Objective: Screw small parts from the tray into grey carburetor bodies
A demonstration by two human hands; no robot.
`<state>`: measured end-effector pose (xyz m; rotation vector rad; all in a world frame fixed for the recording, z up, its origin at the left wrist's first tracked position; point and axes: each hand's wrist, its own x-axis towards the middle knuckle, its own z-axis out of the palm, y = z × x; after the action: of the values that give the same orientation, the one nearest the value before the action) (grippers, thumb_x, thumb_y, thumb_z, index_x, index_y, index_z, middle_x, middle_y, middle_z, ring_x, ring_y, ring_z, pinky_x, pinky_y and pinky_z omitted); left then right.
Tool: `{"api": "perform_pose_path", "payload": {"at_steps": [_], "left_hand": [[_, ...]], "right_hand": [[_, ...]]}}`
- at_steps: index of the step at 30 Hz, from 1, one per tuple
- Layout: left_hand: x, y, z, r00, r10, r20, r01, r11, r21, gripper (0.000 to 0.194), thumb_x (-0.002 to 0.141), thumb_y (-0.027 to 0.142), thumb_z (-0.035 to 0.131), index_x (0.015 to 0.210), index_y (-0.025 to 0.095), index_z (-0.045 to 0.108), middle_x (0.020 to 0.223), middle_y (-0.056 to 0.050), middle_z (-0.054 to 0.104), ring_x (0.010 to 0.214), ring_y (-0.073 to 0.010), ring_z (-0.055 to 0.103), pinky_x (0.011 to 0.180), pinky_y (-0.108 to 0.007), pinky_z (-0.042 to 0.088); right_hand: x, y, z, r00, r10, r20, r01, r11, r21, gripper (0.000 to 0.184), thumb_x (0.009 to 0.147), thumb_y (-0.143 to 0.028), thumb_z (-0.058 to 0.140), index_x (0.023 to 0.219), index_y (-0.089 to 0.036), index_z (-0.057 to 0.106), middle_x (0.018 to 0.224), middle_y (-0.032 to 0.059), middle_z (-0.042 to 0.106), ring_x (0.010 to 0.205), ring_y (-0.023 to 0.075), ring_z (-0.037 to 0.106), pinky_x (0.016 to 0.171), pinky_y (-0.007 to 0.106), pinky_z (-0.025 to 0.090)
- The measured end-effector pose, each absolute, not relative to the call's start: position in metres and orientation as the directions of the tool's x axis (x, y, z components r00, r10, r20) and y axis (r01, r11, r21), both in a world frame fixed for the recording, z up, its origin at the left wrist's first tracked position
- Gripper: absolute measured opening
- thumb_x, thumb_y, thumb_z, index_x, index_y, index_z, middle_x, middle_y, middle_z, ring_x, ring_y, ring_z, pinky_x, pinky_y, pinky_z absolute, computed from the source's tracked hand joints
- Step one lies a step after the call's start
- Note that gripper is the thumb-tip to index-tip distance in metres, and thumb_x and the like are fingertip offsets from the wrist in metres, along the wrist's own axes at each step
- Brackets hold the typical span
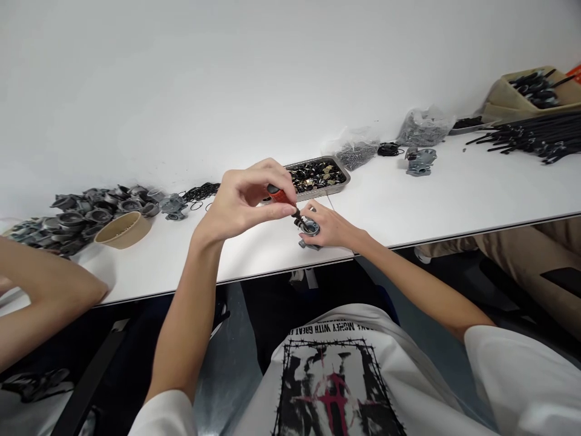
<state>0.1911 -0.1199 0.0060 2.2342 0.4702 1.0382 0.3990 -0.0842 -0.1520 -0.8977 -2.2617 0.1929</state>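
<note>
My left hand (247, 200) is closed around the red and black handle of a screwdriver (278, 194). The tool points down and to the right, its dark lower end reaching into the round opening of a small grey metal housing (310, 228). My right hand (330, 224) grips that housing on the white table, with fingers wrapped about its rim and side. Where the screwdriver's tip meets the inside of the housing is too small to make out. Just behind the hands lies a metal tray (342, 175) of small black and brass-coloured parts.
On the left are a heap of grey housings (97, 209), a tan bowl (127, 232), black rings (202, 192) and a co-worker's arm (49, 272). Plastic bags of parts (424, 127), another grey housing (420, 161), black rods (535, 138) and a tan bin (503, 103) stand to the right.
</note>
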Motion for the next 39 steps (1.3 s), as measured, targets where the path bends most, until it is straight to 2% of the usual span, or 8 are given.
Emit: {"api": "perform_pose_path", "payload": {"at_steps": [4, 10, 16, 22, 27, 32, 37, 39], "left_hand": [[0.190, -0.119, 0.006, 0.585, 0.598, 0.548, 0.068, -0.709, 0.701, 0.037, 0.072, 0.023, 0.088, 0.106, 0.019, 0.077, 0.084, -0.007, 0.073, 0.065, -0.0160, 0.069, 0.051, -0.025, 0.056], [0.190, -0.121, 0.009, 0.649, 0.552, 0.523, 0.070, -0.729, 0.681, 0.016, 0.075, 0.027, 0.086, 0.087, 0.019, 0.079, 0.094, -0.011, 0.072, 0.078, -0.0176, 0.071, 0.060, -0.027, 0.060], [0.193, -0.119, 0.005, 0.605, 0.580, 0.546, 0.020, -0.696, 0.717, 0.036, 0.076, 0.021, 0.084, 0.111, 0.020, 0.077, 0.089, -0.008, 0.074, 0.061, -0.0136, 0.068, 0.045, -0.022, 0.051], [0.191, -0.114, 0.003, 0.600, 0.564, 0.567, 0.034, -0.726, 0.687, 0.014, 0.075, 0.024, 0.084, 0.087, 0.018, 0.079, 0.094, -0.010, 0.072, 0.072, -0.0164, 0.070, 0.052, -0.025, 0.055], [0.189, -0.109, -0.001, 0.582, 0.603, 0.546, 0.009, -0.676, 0.737, 0.033, 0.080, 0.026, 0.080, 0.111, 0.019, 0.076, 0.092, -0.009, 0.073, 0.065, -0.0167, 0.070, 0.043, -0.024, 0.049], [0.192, -0.110, -0.002, 0.584, 0.573, 0.575, 0.021, -0.718, 0.695, 0.014, 0.077, 0.025, 0.081, 0.088, 0.017, 0.077, 0.096, -0.010, 0.072, 0.070, -0.0159, 0.070, 0.049, -0.024, 0.053], [0.192, -0.110, 0.000, 0.552, 0.614, 0.564, 0.004, -0.678, 0.735, 0.033, 0.080, 0.023, 0.078, 0.113, 0.019, 0.075, 0.091, -0.008, 0.072, 0.058, -0.0128, 0.066, 0.041, -0.022, 0.047], [0.191, -0.109, 0.000, 0.580, 0.589, 0.563, -0.012, -0.685, 0.728, 0.023, 0.081, 0.022, 0.076, 0.103, 0.018, 0.077, 0.094, -0.009, 0.072, 0.061, -0.0139, 0.067, 0.044, -0.023, 0.050]], "right_hand": [[0.399, -0.083, -0.152, -0.537, 0.657, 0.529, 0.547, 0.749, -0.375, 0.034, 0.086, -0.036, 0.067, 0.116, -0.022, 0.058, 0.109, 0.0074, 0.052, 0.081, 0.0194, 0.053, 0.068, 0.030, 0.043], [0.399, -0.081, -0.154, -0.529, 0.661, 0.531, 0.548, 0.745, -0.381, 0.033, 0.086, -0.038, 0.067, 0.113, -0.022, 0.057, 0.108, 0.0064, 0.051, 0.077, 0.0181, 0.051, 0.066, 0.030, 0.042], [0.399, -0.081, -0.153, -0.540, 0.666, 0.514, 0.545, 0.743, -0.389, 0.034, 0.087, -0.039, 0.066, 0.116, -0.023, 0.057, 0.108, 0.0062, 0.051, 0.079, 0.0183, 0.053, 0.068, 0.030, 0.043], [0.399, -0.081, -0.154, -0.535, 0.670, 0.514, 0.552, 0.738, -0.388, 0.034, 0.087, -0.039, 0.066, 0.115, -0.023, 0.056, 0.108, 0.0055, 0.050, 0.077, 0.0178, 0.052, 0.069, 0.031, 0.043], [0.399, -0.081, -0.153, -0.542, 0.673, 0.503, 0.547, 0.737, -0.397, 0.033, 0.087, -0.040, 0.065, 0.114, -0.023, 0.056, 0.108, 0.0058, 0.050, 0.078, 0.0182, 0.053, 0.069, 0.031, 0.044], [0.399, -0.080, -0.153, -0.539, 0.672, 0.509, 0.546, 0.738, -0.396, 0.033, 0.086, -0.038, 0.066, 0.114, -0.023, 0.056, 0.108, 0.0058, 0.050, 0.080, 0.0183, 0.053, 0.070, 0.031, 0.043], [0.400, -0.080, -0.154, -0.545, 0.672, 0.501, 0.543, 0.739, -0.399, 0.033, 0.087, -0.040, 0.065, 0.115, -0.024, 0.056, 0.108, 0.0056, 0.050, 0.079, 0.0179, 0.053, 0.069, 0.030, 0.043], [0.400, -0.079, -0.155, -0.543, 0.675, 0.500, 0.548, 0.735, -0.398, 0.034, 0.087, -0.040, 0.066, 0.115, -0.023, 0.056, 0.108, 0.0055, 0.050, 0.078, 0.0179, 0.052, 0.070, 0.030, 0.043]]}}
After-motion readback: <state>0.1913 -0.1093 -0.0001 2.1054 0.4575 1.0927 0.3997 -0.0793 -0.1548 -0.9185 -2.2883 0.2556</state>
